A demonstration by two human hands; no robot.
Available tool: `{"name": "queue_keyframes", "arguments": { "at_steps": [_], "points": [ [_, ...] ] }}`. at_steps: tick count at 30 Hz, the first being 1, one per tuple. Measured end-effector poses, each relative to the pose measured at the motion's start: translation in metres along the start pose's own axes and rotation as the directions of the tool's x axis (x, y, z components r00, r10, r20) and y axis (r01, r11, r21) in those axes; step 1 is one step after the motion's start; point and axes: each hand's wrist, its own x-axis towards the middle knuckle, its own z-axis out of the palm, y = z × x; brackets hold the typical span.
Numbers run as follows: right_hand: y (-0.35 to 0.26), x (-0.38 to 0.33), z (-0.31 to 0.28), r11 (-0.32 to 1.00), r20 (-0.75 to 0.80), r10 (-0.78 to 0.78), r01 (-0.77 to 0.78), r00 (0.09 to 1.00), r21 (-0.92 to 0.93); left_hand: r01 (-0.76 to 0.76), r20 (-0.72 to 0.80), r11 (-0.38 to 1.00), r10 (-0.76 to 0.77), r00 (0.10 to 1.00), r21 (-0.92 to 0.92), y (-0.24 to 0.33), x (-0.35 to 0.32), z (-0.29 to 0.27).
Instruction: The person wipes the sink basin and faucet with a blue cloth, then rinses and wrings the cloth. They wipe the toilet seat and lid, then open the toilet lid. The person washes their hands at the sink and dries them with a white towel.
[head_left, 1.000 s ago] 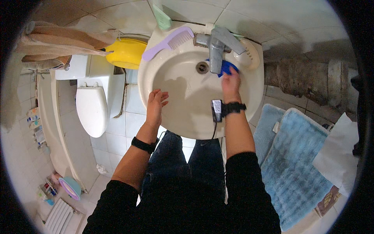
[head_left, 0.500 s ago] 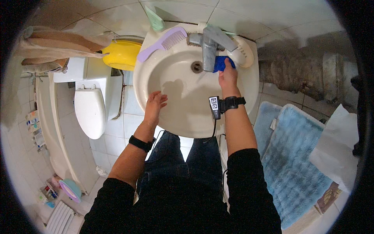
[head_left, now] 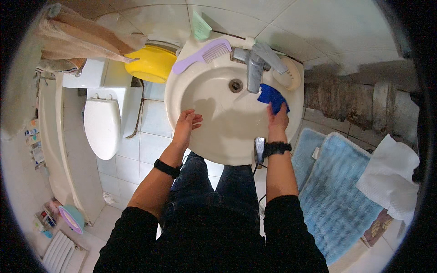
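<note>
Over the right side of the white sink [head_left: 214, 148], my right hand [head_left: 277, 120] grips a blue cloth [head_left: 273, 97]. The cloth hangs out past my fingers, just right of the grey faucet [head_left: 256, 73]. My left hand [head_left: 186, 123] hovers above the sink's left rim, fingers slightly curled and apart, with nothing in it. A lilac comb [head_left: 205, 55] lies on the back left rim. Behind the faucet's right side sits a cream soap dish [head_left: 288, 75]. The round drain [head_left: 236, 85] shows in the basin.
A green tube [head_left: 200, 28] stands at the sink's back corner. To the left are a yellow basin [head_left: 151, 63] and a toilet with its white lid down [head_left: 104, 127]. A blue bath mat [head_left: 339, 195] hangs or lies on the right, beside a white cloth [head_left: 390, 175].
My right hand has drawn the blue cloth away from the faucet, toward me and slightly right. My left hand stays by the left rim. The whole view has shifted a little.
</note>
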Motion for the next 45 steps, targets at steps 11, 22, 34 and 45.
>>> {"name": "queue_keyframes", "arguments": {
  "at_steps": [11,22,34,45],
  "points": [
    [-0.029,0.02,0.042,-0.649,0.973,0.202,0.76,0.116,0.044,0.024,-0.018,0.997,-0.023,1.0,0.073,-0.002,-0.002,0.006],
    [-0.009,-0.039,-0.071,-0.472,0.555,0.576,0.799,0.6,-0.373,0.099,0.061,0.99,-0.105,0.993,0.101,-0.007,-0.001,0.026],
    [-0.068,0.021,0.019,0.397,0.466,-0.223,0.516,0.856,-0.759,0.248,0.099,0.955,-0.234,0.967,-0.161,-0.033,0.057,0.1],
    [-0.102,0.056,0.034,0.449,0.499,-0.057,0.469,0.865,-0.761,0.252,0.064,0.958,-0.245,0.967,-0.137,-0.02,0.038,0.113]
  ]
}}
